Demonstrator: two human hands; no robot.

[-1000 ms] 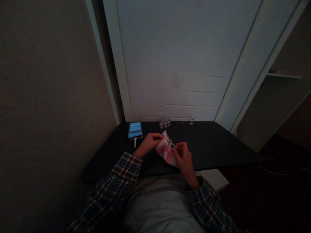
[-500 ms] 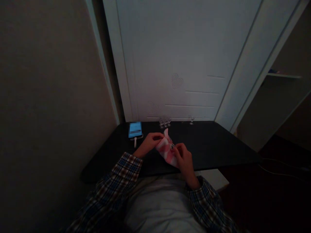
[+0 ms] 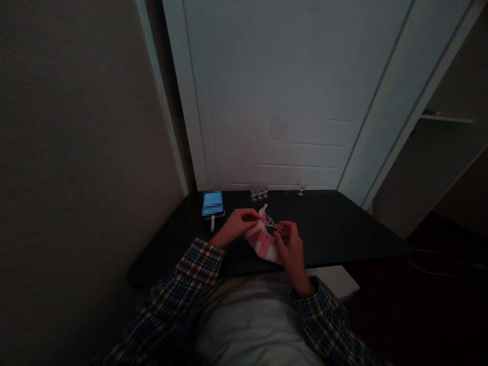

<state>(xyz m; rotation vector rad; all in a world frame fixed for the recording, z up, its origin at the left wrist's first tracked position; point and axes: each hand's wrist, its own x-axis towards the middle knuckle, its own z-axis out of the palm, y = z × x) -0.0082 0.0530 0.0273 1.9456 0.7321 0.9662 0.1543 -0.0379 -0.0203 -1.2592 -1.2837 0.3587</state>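
A pink-and-white cloth (image 3: 263, 245) hangs bunched between my hands, above the front half of the dark table. My left hand (image 3: 241, 222) is closed, its thumb and fingers pinching the cloth's upper left part. A small clear stemmed glass (image 3: 271, 223) lies tilted sideways across the top of the cloth, one end by my left fingertips. My right hand (image 3: 290, 243) is closed around the glass's right end with its fingertips. Which end is bowl and which is foot is hard to make out in the dim light.
Several small stemmed glasses (image 3: 259, 192) stand grouped at the table's back edge, and a single glass (image 3: 301, 189) stands farther right. A lit phone (image 3: 212, 203) rests on a white stand (image 3: 212, 222) at left. The black table (image 3: 343, 229) meets a white panel (image 3: 267, 76).
More of the clear glass shows now, drawn out over the cloth between my hands. My right fingers have shifted slightly up and right. My left hand stays almost still.
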